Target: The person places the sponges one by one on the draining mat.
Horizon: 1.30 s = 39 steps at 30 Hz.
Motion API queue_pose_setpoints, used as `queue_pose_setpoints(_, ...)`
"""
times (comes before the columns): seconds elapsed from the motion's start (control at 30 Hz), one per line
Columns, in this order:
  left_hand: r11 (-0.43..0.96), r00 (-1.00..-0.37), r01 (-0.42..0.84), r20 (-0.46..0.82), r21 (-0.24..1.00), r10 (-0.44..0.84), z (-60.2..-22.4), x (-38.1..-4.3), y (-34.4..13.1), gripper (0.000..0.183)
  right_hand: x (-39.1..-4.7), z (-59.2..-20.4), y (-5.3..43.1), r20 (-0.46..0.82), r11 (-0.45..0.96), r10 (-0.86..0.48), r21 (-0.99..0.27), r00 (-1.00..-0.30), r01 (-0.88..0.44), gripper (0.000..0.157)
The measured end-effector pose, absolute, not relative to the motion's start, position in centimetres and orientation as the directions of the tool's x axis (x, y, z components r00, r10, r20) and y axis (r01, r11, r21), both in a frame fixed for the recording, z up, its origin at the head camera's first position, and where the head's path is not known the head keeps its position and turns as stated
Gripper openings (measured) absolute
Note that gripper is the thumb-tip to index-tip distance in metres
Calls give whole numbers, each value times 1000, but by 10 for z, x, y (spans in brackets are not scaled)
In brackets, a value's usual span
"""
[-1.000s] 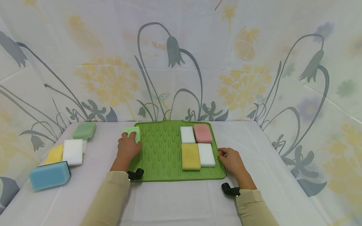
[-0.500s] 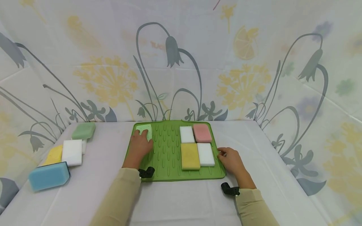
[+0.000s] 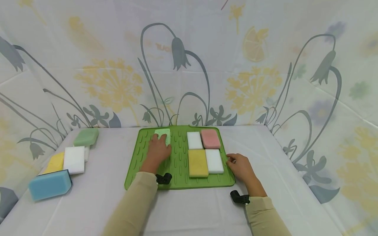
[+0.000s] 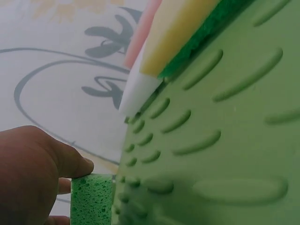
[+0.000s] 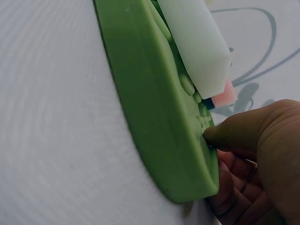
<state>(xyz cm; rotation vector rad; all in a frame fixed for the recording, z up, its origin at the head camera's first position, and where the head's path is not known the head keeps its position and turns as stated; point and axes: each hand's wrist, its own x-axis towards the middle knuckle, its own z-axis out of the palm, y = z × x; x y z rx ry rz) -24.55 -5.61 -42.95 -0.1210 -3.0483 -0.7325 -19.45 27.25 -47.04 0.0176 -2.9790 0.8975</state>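
My left hand (image 3: 158, 149) pinches a light green sponge (image 3: 163, 132) over the back left part of the green ridged mat (image 3: 179, 182). In the left wrist view the sponge (image 4: 92, 199) shows a porous face, thumb on its upper edge. My right hand (image 3: 240, 166) grips the mat's right rim; in the right wrist view its thumb (image 5: 220, 133) lies on top of the rim with fingers curled beneath. On the mat's right half lie a yellow sponge (image 3: 198, 164), a pink sponge (image 3: 210, 138) and two white sponges, one behind (image 3: 194, 140), one in front (image 3: 214, 161).
Left of the mat, on the white cloth (image 3: 112, 164), sits a loose group: a blue sponge (image 3: 50, 185), a white block (image 3: 74, 159), a yellow sponge (image 3: 55, 162) and a pale green one (image 3: 86, 137). A patterned curtain (image 3: 189, 65) rises behind the table.
My left hand has carried the light green sponge rightward, from the mat's left edge to farther in over the mat. The right hand has stayed at the rim.
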Motion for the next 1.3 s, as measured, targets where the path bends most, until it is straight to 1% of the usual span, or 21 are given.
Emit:
queue_pose_setpoints(0.17, 877, -996, 78, 8, 474, 84, -433, -248, -44, 54, -195, -471, 273, 34, 830, 0, -558, -999, -19, 36)
queue_pose_setpoints(0.5, 884, -994, 96, -10, 458, 113, -438, -255, -27, 53, -197, -474, 274, 32, 827, -3, -562, -999, -20, 36)
queue_pose_setpoints(0.63, 867, -994, 87, -12, 491, 106, -438, -255, -21, 53, -196, -472, 274, 38, 826, -6, -563, -999, -26, 36)
queue_pose_setpoints(0.8, 863, -995, 76, -24, 500, 102, -442, -257, -14, 54, -196, -473, 274, 36, 824, -5, -566, -999, -25, 36)
queue_pose_setpoints(1.03, 875, -993, 98, -13, 474, 118, -439, -258, -4, 54, -196, -473, 274, 37, 823, -3, -567, -999, -23, 36)
queue_pose_setpoints(1.3, 875, -993, 57, -63, 480, 99, -440, -262, 5, 54, -197, -473, 274, 18, 827, 10, -562, -1000, -2, 36)
